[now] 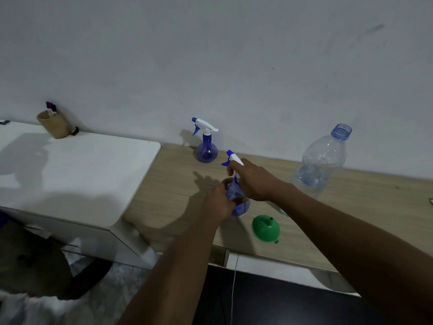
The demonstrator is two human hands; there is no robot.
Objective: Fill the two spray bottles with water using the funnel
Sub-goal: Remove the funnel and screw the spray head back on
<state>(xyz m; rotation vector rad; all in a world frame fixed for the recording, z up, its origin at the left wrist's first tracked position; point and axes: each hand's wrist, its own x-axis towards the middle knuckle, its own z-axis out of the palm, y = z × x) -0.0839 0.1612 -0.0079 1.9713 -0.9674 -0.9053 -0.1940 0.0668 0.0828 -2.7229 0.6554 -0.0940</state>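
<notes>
Wooden desk (178,184). Large water bottle (321,160) uncapped, upright at right. Near sprayer (236,195) mid-desk: left hand (219,202) wrapped round its body, right hand (255,181) clamped over its head. Far sprayer (206,144) upright by wall. Green funnel (266,228) inverted, just beside near sprayer.

A light wood-grain bench (351,207) is seen set against a white wall. Near the wall a blue spray bottle (207,150) is stood upright. Right of it, a clear water bottle (322,160) with no cap is placed. Nearer the front edge from the spray bottle, a green funnel (265,228) is laid mouth-down, spout up, and a second spray bottle (237,198) is gripped.
</notes>
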